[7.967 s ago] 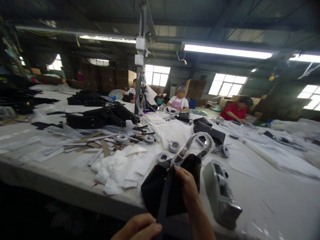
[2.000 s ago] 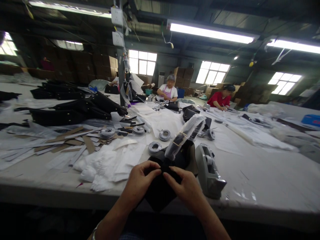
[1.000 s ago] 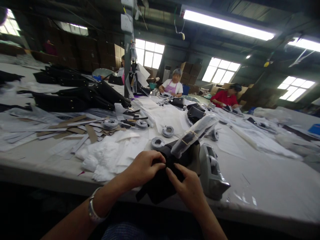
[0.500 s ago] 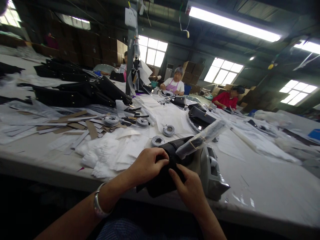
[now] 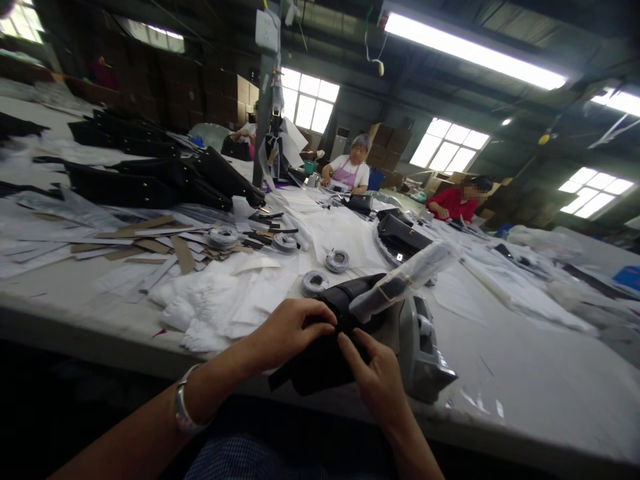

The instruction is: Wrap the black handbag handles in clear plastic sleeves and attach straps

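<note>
A black handbag (image 5: 320, 367) lies at the table's front edge, partly over it, under both hands. My left hand (image 5: 303, 327) pinches a dark part of it between thumb and fingers. Close beside it, my right hand (image 5: 373, 363) has its thumb and forefinger closed on the same part of the bag. The small piece between the fingertips is too dark to make out. A strap or handle wrapped in clear plastic (image 5: 400, 283) sticks up from the bag to the right. A grey plastic tape dispenser (image 5: 425, 360) stands against the bag's right side.
Coiled grey cords (image 5: 337, 260) lie beyond the bag, near another black handbag (image 5: 403, 237). White wrapping sheets (image 5: 215, 307), cardboard strips (image 5: 140, 247) and a pile of black bags (image 5: 150, 177) cover the left. A post (image 5: 265, 107) rises behind. Co-workers (image 5: 350, 170) sit across the table.
The view has shifted slightly. Both hands stay at nearly the same spot on the bag, with the left forearm a little lower and further left.
</note>
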`<state>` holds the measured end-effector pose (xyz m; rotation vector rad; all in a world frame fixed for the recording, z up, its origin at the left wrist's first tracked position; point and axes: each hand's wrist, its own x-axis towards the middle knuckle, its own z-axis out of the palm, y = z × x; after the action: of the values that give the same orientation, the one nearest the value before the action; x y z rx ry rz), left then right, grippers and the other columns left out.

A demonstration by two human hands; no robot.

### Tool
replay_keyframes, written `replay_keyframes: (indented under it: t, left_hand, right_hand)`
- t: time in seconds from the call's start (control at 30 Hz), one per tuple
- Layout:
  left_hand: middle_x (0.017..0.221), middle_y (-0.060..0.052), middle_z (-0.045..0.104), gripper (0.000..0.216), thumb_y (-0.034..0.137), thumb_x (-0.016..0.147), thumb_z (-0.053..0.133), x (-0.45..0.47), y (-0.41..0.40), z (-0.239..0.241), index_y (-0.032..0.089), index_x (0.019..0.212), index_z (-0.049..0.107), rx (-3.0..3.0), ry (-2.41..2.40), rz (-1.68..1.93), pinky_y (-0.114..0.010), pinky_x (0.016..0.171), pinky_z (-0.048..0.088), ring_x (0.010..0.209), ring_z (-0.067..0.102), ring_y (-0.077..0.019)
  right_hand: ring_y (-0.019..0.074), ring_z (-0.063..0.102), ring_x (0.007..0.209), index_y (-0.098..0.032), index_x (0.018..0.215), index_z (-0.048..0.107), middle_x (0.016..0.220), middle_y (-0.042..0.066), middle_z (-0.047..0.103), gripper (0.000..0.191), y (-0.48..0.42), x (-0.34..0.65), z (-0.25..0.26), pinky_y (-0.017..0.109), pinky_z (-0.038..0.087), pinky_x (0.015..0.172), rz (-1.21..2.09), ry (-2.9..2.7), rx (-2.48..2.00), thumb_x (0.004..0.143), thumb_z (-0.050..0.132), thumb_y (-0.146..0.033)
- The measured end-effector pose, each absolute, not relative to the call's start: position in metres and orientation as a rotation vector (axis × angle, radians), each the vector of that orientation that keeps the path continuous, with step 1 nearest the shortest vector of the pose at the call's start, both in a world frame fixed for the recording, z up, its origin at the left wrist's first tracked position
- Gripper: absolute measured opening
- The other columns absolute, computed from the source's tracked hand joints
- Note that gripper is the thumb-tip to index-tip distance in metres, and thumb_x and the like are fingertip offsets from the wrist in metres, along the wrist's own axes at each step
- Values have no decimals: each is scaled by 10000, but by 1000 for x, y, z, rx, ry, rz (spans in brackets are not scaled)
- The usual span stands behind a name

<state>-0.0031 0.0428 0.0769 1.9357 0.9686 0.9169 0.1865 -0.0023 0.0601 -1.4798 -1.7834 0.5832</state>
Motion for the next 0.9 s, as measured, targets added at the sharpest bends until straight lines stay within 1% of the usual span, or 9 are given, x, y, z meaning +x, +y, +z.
replay_keyframes:
  t: [0.1,0.2,0.3,0.4,0.53,0.7,0.8,0.9]
  left_hand:
    - [927,1,742,162,203,807,678,-6,35,72,193,960,731,1865,1000,936,-210,766,473,870,673,-162]
    - [918,-6,752,154,231,824,663,-6,28,66,189,951,739,1792,1039,974,-220,778,481,869,681,-170]
    - [933,-8,759,167,243,831,653,-6,27,62,194,958,749,1745,1052,1007,-225,798,482,882,686,-174]
    - [941,-15,758,182,248,824,655,-7,29,62,192,965,755,1747,1033,1007,-232,796,485,889,686,-182]
    - [916,-19,751,191,231,808,652,-10,34,67,180,960,758,1791,986,966,-231,753,488,848,683,-178]
    - [896,-35,747,201,226,805,647,-12,41,73,152,959,753,1803,947,883,-227,739,491,840,678,-183]
    - [911,-43,750,206,215,809,644,-10,42,73,139,966,753,1816,928,900,-221,757,489,853,679,-179]
    - [914,-46,755,202,209,806,646,-7,42,73,134,960,754,1812,936,917,-224,767,493,859,686,-181]
  right_hand:
    - [313,697,965,-145,1015,739,1003,124,763,435,-1,188,58,350,518,817,599,-1743,-1515,885,548,-514]
    - [331,690,1001,-120,1070,730,1048,150,752,488,1,189,56,393,522,870,610,-1741,-1544,881,544,-530]
    - [339,680,1030,-111,1084,725,1074,168,741,489,1,191,56,415,519,894,578,-1801,-1542,895,525,-515]
    - [345,677,1033,-110,1083,719,1074,176,738,466,2,193,56,426,523,883,544,-1869,-1515,908,510,-488]
    - [330,688,989,-123,1075,702,1060,159,742,414,2,197,54,426,531,855,574,-1924,-1481,921,501,-450]
    - [329,680,1013,-146,1060,704,1068,149,741,370,3,200,52,407,528,860,535,-1900,-1450,917,524,-436]
    - [288,700,917,-167,1008,703,981,118,754,319,1,198,53,347,530,783,538,-1917,-1408,932,513,-412]
    - [266,695,862,-171,981,694,931,97,748,298,-2,194,56,330,511,748,510,-1931,-1418,928,522,-408]
